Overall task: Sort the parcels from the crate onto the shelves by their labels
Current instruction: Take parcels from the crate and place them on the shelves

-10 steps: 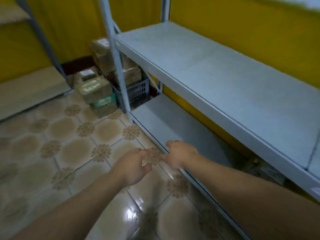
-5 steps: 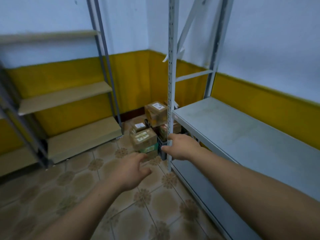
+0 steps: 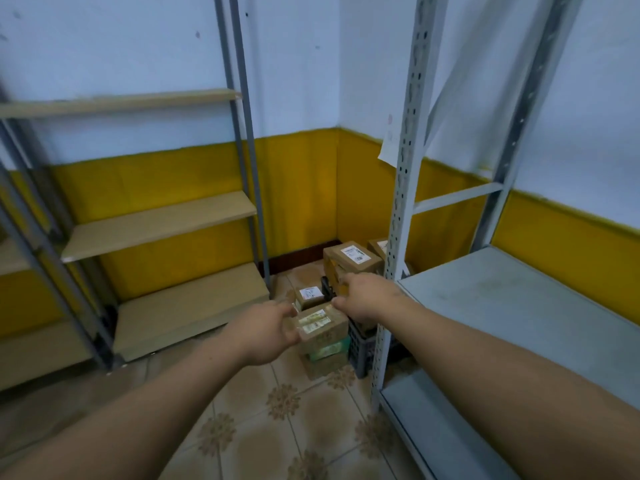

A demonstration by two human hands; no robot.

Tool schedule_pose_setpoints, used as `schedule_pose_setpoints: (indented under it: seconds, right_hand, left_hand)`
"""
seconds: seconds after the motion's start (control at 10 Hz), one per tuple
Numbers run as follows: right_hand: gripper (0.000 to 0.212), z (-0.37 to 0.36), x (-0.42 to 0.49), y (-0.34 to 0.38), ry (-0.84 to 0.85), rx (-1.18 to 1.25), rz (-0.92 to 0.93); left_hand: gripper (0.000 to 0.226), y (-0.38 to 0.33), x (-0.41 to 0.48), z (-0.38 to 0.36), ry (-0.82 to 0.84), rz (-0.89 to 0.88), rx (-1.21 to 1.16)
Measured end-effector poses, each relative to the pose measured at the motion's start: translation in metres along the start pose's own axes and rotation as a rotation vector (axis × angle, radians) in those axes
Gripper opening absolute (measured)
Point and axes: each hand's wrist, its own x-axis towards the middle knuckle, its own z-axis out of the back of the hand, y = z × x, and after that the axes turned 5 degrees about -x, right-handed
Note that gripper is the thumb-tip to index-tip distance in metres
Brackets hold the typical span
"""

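Several brown cardboard parcels are piled in the far corner of the floor. One with a white label (image 3: 353,258) tops the stack in a dark plastic crate (image 3: 360,344). A labelled parcel (image 3: 323,325) lies on a green one (image 3: 329,349) beside the crate, and a small one (image 3: 309,294) sits behind. My left hand (image 3: 266,332) and my right hand (image 3: 367,298) reach forward toward the pile with loosely curled fingers. Neither holds anything. Whether they touch a parcel I cannot tell.
A grey metal rack (image 3: 519,306) stands on the right, its perforated upright (image 3: 398,237) just beside the crate. Wooden shelves (image 3: 166,223) on grey posts line the left wall. Patterned floor tiles (image 3: 277,427) lie between the two racks.
The view has swung up from the floor and grey shelf to the corner. The parcel pile looks larger and nearer. Both arms stay stretched forward, now overlapping the parcels.
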Motion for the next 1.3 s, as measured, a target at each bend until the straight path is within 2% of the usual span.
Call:
schedule_pose_setpoints:
  seconds: [0.2,0.3,0.5,0.7,0.8,1.0,1.2,1.3]
  right_hand:
    - [0.068,0.0,0.098,0.005,0.074,0.039,-0.044]
    - [0.061,-0.005,0.14,0.004,0.111,0.03,-0.063]
    - [0.051,-0.024,0.234,-0.004,0.122,0.108,-0.258]
    - [0.049,-0.033,0.301,-0.018,0.114,0.177,-0.481]
    - [0.045,-0.038,0.321,-0.025,0.08,0.236,-0.563]
    - [0.05,-0.051,0.369,-0.056,0.066,0.343,-0.7]
    - [0.045,-0.063,0.448,-0.115,0.146,0.394,-0.73]
    - [0.053,-0.077,0.49,-0.139,0.138,0.542,-0.793]
  left_hand:
    - [0.055,0.045,0.09,0.023,0.034,0.073,-0.037]
    - [0.055,0.069,0.139,0.029,0.069,0.06,-0.051]
    - [0.06,0.12,0.259,0.039,0.134,-0.053,-0.07]
    - [0.058,0.154,0.378,0.062,0.235,-0.198,0.02]
    - [0.059,0.151,0.428,0.071,0.305,-0.245,0.041]
    - [0.046,0.121,0.531,0.053,0.42,-0.327,0.136]
    - [0.045,0.095,0.635,0.029,0.528,-0.275,0.115]
    - [0.038,0.091,0.688,0.012,0.593,-0.24,0.091]
